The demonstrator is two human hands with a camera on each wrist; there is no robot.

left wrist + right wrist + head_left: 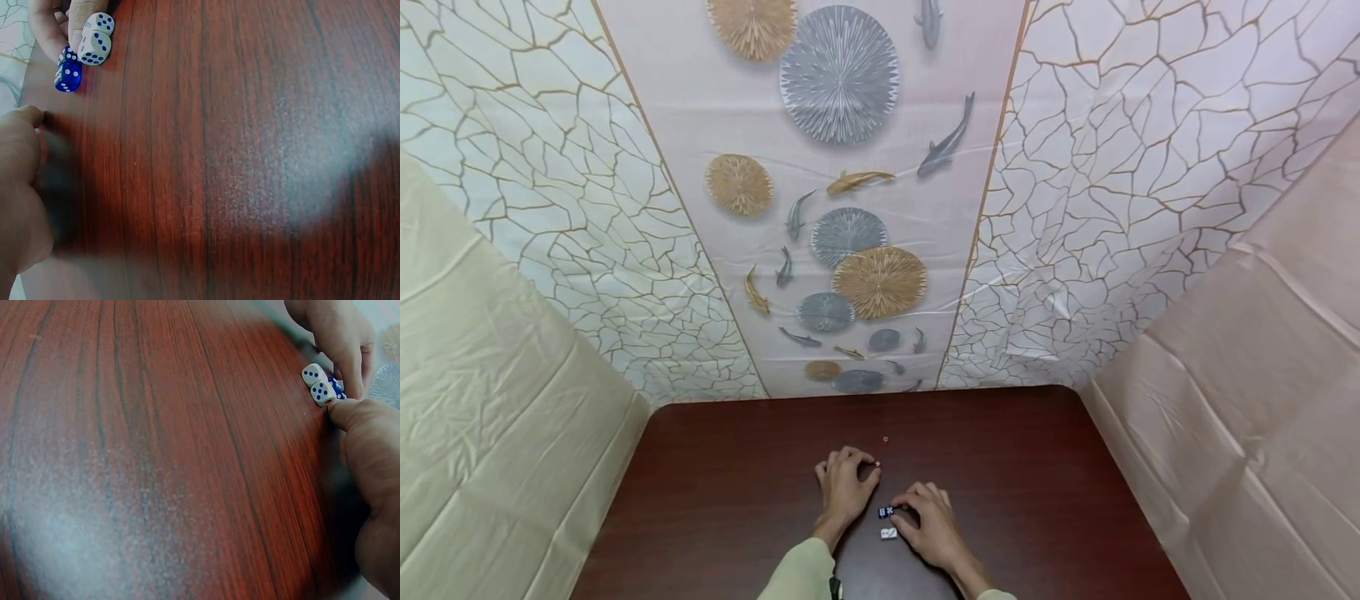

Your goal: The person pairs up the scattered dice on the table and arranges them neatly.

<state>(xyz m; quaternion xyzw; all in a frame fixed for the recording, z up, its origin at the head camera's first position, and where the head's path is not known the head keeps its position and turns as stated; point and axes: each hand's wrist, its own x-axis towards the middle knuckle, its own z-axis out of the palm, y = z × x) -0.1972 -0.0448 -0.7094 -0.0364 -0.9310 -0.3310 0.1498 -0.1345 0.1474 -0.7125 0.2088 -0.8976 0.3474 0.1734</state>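
Observation:
My left hand pinches a tiny red die between thumb and forefinger, low over the table. A second red die lies just beyond it. Nearer me, my right hand pinches at a pair of blue dice standing side by side, its thumb and forefinger at their right end. Two white dice sit touching each other in front of the blue pair, close to the right thumb. In the right wrist view the white dice partly hide the blue ones.
A dark red wood-grain table lies under both hands. Behind it hangs a patterned cloth with fish and discs, and beige cloth walls close in on either side.

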